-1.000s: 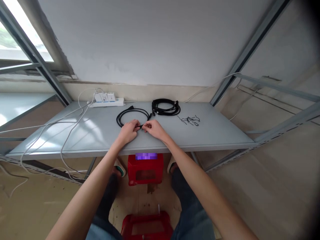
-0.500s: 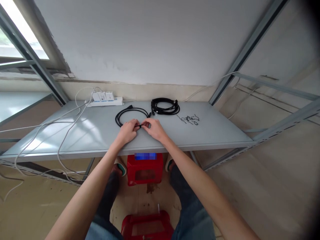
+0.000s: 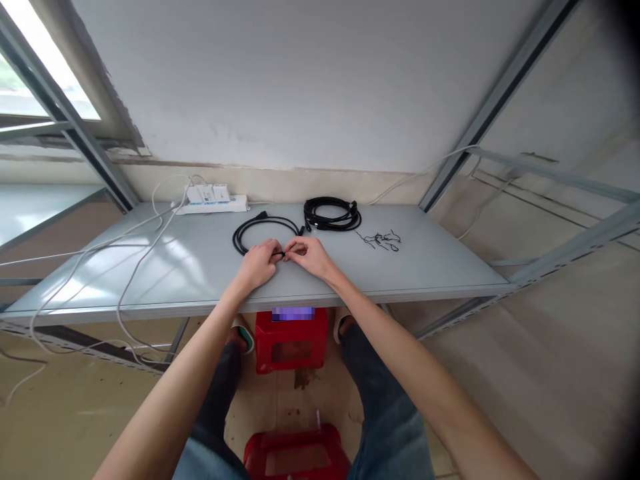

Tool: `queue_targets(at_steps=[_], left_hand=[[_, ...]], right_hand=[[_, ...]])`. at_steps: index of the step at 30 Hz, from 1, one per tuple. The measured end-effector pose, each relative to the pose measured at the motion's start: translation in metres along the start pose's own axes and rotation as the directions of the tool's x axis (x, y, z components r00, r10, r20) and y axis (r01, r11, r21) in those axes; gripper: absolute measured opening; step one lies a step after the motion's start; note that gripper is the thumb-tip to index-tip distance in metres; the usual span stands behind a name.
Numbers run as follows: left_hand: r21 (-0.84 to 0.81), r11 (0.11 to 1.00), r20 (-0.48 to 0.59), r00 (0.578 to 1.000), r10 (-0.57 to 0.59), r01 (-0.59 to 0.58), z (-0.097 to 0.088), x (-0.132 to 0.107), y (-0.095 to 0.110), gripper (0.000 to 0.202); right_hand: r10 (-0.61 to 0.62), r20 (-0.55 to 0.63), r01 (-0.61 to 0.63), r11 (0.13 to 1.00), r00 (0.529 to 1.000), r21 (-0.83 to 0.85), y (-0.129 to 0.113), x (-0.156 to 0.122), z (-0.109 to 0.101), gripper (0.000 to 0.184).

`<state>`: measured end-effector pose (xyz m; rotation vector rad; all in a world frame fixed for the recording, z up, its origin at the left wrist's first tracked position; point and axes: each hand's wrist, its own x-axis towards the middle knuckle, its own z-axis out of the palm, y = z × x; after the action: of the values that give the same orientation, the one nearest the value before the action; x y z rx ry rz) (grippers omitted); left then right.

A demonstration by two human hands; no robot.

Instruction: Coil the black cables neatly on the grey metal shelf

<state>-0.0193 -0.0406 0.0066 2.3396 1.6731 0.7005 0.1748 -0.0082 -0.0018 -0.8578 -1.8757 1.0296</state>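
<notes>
A loosely coiled black cable (image 3: 265, 219) with a dark plug at its far side lies on the grey shelf. My left hand (image 3: 259, 262) rests on the near side of this coil, its fingers closed on the cable. Against it, my right hand (image 3: 311, 257) pinches a small dark bit at the cable with thumb and forefinger; whether that is a tie or the cable itself is too small to tell. Beyond my right hand sits a second, thicker coil of black cable (image 3: 332, 228). Several thin black ties (image 3: 383, 240) lie in a loose tangle to its right.
A white power strip (image 3: 215, 205) with white adapters stands at the back left of the metal shelf (image 3: 430, 267). White cords (image 3: 120, 235) trail from it over the front edge. Below are two red plastic stools (image 3: 291, 350). Metal uprights stand at both sides.
My right fingertips have drawn in slightly and shifted against the near side of the coil. The left hand keeps its hold; the whole view has moved a little.
</notes>
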Motion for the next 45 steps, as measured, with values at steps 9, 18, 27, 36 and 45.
queue_targets(at_steps=[9, 18, 27, 36, 45], left_hand=[[-0.004, 1.000, -0.008, 1.000, 0.021, -0.021, 0.001, 0.000, -0.003, 0.015], [-0.013, 1.000, -0.011, 1.000, 0.001, -0.001, 0.002, 0.001, -0.003, 0.014], [-0.009, 1.000, -0.022, 1.000, -0.007, 0.007, 0.003, 0.001, -0.003, 0.013], [-0.002, 1.000, -0.019, 1.000, 0.012, -0.012, 0.004, 0.002, -0.005, 0.013], [-0.008, 1.000, -0.020, 1.000, 0.006, -0.006, 0.001, 0.001, -0.001, 0.012]], right_hand=[[-0.023, 0.057, 0.022, 1.000, 0.998, 0.019, 0.000, 0.000, -0.003, 0.012], [-0.078, -0.021, 0.070, 0.967, 0.997, -0.243, -0.004, -0.007, 0.000, 0.021], [-0.287, 0.066, 0.283, 0.834, 0.956, -0.473, 0.004, -0.005, 0.003, 0.028], [-0.307, 0.040, 0.288, 0.831, 0.951, -0.475, 0.004, -0.007, 0.003, 0.024], [-0.237, 0.063, 0.230, 0.790, 0.969, -0.568, 0.000, -0.009, 0.003, 0.017]])
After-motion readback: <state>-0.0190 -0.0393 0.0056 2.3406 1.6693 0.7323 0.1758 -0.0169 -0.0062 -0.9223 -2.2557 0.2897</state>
